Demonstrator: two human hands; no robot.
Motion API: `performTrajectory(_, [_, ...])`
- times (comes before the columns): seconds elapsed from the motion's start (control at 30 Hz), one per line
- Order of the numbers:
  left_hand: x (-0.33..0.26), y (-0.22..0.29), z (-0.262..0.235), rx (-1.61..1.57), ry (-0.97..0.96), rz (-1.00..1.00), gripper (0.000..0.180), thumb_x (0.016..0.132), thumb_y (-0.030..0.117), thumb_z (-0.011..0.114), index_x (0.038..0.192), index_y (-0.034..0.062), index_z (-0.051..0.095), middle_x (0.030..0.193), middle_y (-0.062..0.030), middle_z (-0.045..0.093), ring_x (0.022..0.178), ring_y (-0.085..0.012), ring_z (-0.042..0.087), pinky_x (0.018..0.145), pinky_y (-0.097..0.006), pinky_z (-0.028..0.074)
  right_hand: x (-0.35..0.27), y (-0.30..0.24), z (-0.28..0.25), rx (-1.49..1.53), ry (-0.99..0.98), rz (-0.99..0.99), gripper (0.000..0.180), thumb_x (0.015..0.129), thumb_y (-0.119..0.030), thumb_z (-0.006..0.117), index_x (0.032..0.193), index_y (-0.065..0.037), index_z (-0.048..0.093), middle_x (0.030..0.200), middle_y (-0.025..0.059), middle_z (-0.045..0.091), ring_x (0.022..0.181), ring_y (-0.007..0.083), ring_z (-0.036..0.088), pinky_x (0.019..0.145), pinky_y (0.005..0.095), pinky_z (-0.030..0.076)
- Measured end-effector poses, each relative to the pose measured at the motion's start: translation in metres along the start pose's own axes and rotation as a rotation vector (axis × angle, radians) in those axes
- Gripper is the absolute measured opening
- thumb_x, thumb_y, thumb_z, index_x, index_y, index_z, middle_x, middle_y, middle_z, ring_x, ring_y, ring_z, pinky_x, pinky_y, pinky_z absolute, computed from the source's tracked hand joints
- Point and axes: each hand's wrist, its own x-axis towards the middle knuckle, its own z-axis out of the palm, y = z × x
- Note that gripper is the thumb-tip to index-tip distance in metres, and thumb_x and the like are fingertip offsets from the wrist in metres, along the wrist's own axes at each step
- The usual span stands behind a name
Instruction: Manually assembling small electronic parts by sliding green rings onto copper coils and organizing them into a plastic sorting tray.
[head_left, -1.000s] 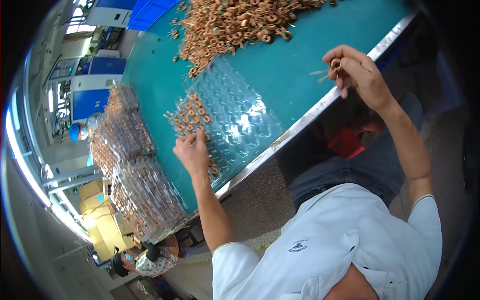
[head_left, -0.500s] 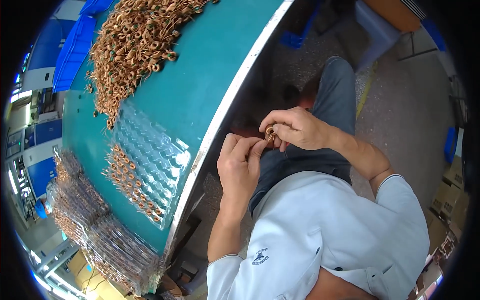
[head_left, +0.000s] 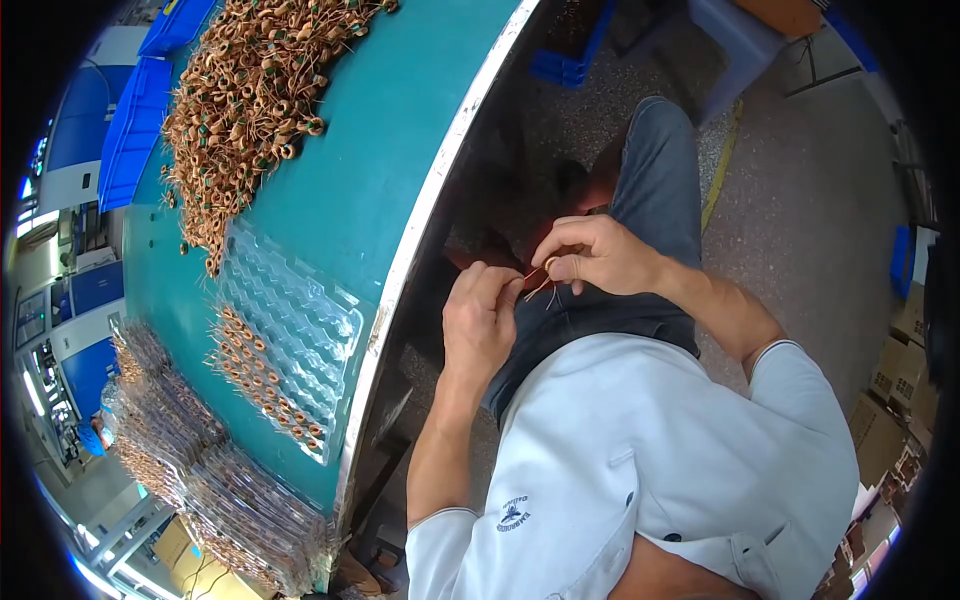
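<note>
My right hand (head_left: 605,258) pinches a small copper-wound ring coil (head_left: 550,266) between thumb and fingers, above my lap. Several thin wire leads (head_left: 537,294) stick out from it, fanned downward. Closed thumb to forefinger, my left hand (head_left: 482,318) grips the end of one reddish lead, which runs taut to the coil. Part of the coil is hidden by the right fingertips. Left of my hands, on the table, lies a clear plastic tray (head_left: 305,325) of moulded pockets, with coils (head_left: 262,378) filling the rows along its left side.
A large heap of loose ring coils (head_left: 250,105) covers the far part of the green table (head_left: 400,110). Filled trays are piled in a stack (head_left: 235,490) at the near left. Blue bins (head_left: 135,130) stand beyond the heap. The table's white edge (head_left: 425,200) runs beside my left hand.
My hands have drawn slightly apart, leaving a short stretch of lead visible between them. The other leads now hang spread below the coil. The whole view has shifted a little.
</note>
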Motion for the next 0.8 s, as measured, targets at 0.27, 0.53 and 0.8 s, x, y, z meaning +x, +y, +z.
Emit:
performTrajectory(0.27, [-0.008,0.004,0.023,-0.670,-0.039,-0.337,0.067,0.085,0.008,0.075,0.139,-0.0005,0.037,0.082,-0.0061,0.061,0.075,-0.0103,0.058,0.071,-0.024,0.051,0.000,0.019,0.005,0.113,0.161,-0.072,0.019,0.091,-0.013,0.067,0.104,0.002,0.066,0.087,0.0055,0.061,0.067,0.0108,0.062,0.059,0.0217,0.052])
performTrajectory(0.53, [-0.003,-0.008,0.021,-0.382,0.083,-0.334,0.048,0.085,0.000,0.072,0.126,-0.0018,0.049,0.081,-0.0039,0.063,0.076,-0.0093,0.061,0.071,-0.022,0.052,-0.002,0.030,0.015,0.075,0.156,-0.065,0.019,0.091,-0.011,0.067,0.104,0.003,0.066,0.086,0.0058,0.061,0.068,0.0101,0.062,0.058,0.0218,0.053])
performTrajectory(0.8, [-0.004,-0.019,0.021,-0.003,0.195,0.034,0.037,0.080,0.000,0.076,0.115,0.0049,0.068,0.116,-0.0135,0.057,0.090,-0.0199,0.064,0.076,-0.028,0.053,0.000,0.027,0.010,-0.196,0.224,-0.111,0.026,0.084,-0.017,0.074,0.103,-0.001,0.067,0.085,0.0088,0.066,0.069,0.0130,0.065,0.058,0.0235,0.053])
